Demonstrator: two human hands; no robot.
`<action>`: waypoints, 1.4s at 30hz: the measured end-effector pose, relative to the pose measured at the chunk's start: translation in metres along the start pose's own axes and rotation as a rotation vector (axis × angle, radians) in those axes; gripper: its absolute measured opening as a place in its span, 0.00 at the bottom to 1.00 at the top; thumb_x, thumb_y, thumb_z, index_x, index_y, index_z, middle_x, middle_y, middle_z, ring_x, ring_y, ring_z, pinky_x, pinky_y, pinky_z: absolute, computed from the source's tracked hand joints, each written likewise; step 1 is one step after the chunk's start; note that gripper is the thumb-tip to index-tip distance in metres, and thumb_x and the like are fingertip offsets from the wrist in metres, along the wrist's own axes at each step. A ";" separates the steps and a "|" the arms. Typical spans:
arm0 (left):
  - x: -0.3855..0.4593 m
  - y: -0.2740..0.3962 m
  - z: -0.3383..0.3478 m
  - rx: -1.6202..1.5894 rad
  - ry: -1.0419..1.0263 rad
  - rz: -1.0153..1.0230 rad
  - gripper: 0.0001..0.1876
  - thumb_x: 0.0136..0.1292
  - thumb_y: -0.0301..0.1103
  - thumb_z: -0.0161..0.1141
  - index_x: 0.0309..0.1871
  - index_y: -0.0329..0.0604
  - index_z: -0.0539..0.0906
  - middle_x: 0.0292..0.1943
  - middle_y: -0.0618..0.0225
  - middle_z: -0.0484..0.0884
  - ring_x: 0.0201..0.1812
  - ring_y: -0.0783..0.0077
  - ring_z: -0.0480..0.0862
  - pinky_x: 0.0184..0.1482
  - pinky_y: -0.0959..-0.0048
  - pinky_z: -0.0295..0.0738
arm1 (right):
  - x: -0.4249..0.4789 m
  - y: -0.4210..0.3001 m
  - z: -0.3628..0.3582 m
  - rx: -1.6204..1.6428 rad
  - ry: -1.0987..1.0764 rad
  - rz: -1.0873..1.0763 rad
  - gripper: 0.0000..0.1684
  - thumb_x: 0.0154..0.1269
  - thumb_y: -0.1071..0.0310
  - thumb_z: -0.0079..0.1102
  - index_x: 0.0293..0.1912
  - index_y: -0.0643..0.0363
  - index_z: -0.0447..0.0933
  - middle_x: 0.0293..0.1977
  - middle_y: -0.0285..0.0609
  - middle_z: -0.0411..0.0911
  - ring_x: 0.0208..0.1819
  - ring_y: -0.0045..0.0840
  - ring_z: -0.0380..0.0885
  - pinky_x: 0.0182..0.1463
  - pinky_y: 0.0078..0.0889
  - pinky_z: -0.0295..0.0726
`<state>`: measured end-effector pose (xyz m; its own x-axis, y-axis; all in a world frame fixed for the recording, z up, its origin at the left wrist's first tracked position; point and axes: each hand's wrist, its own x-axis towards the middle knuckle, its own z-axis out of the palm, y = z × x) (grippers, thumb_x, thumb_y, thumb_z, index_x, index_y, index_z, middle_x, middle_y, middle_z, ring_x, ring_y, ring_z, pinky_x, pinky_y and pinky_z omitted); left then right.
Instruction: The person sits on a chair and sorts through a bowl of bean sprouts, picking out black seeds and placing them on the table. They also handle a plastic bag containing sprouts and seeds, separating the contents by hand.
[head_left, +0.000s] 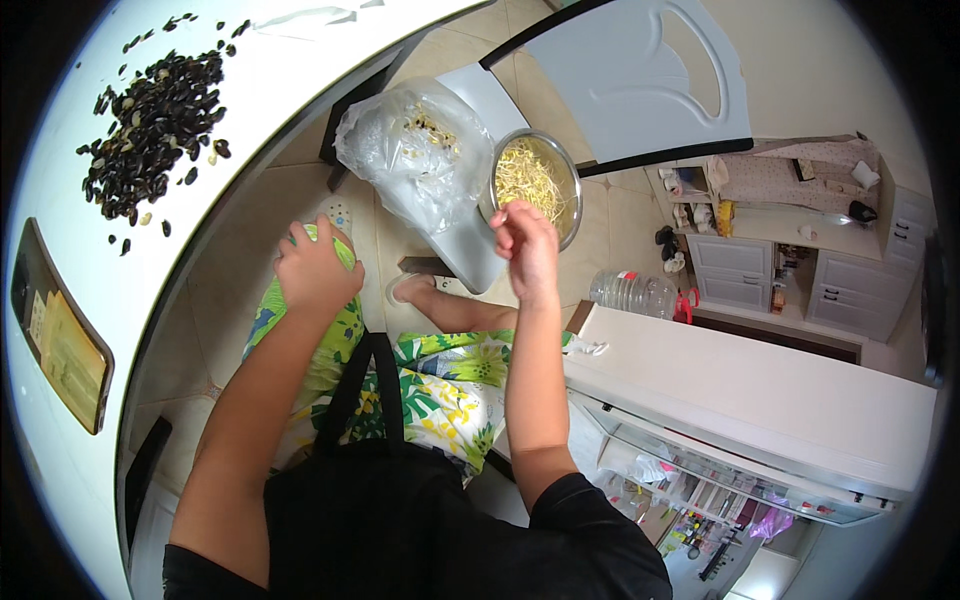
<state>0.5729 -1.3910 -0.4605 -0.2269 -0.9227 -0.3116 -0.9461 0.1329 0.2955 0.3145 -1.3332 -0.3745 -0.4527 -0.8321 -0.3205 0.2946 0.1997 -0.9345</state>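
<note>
My left hand (321, 270) rests on my knee, over the green floral cloth, with its fingers spread. At the near rim of a round metal bowl (576, 217), my right hand (527, 240) has its fingers curled; whether something small is pinched in them cannot be told. The bowl holds pale bean sprouts (531, 180) with yellow heads. Beside it on a chair seat (469, 251) lies a clear plastic bag (420, 172) with sprouts and dark hulls in it. A pile of dark bean hulls (154, 127) with a few pale bits is on the white table at the upper left.
The white table (225, 45) bears a smartphone (64, 330) near its edge. Behind the bowl stands the chair's backrest (630, 75). To the right are a large clear plastic bottle (634, 294) with a red handle and a white cabinet (750, 375). Shoes sit farther off.
</note>
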 end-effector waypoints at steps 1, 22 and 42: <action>0.001 0.000 -0.001 0.002 -0.007 0.003 0.44 0.49 0.54 0.72 0.68 0.49 0.66 0.58 0.53 0.70 0.57 0.47 0.77 0.53 0.52 0.78 | 0.004 -0.005 -0.009 -0.101 0.115 -0.032 0.07 0.73 0.68 0.55 0.41 0.59 0.79 0.30 0.37 0.82 0.19 0.10 0.64 0.21 0.16 0.59; -0.017 -0.013 -0.003 -0.511 0.463 0.399 0.21 0.62 0.37 0.69 0.56 0.38 0.79 0.53 0.57 0.82 0.54 0.61 0.81 0.54 0.59 0.77 | -0.061 0.022 0.052 -0.138 -0.279 0.179 0.06 0.77 0.68 0.56 0.46 0.60 0.76 0.36 0.33 0.83 0.28 0.08 0.70 0.30 0.13 0.70; -0.116 0.001 -0.046 -1.202 0.176 0.302 0.06 0.72 0.29 0.63 0.41 0.36 0.81 0.34 0.73 0.82 0.33 0.86 0.76 0.36 0.83 0.73 | -0.142 0.044 0.086 -0.444 -0.353 -0.234 0.06 0.70 0.70 0.59 0.41 0.64 0.74 0.27 0.46 0.81 0.28 0.29 0.81 0.34 0.33 0.78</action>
<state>0.6090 -1.3006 -0.3822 -0.2765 -0.9610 0.0097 -0.0306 0.0189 0.9994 0.4635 -1.2506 -0.3564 -0.1349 -0.9859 -0.0989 -0.1918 0.1239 -0.9736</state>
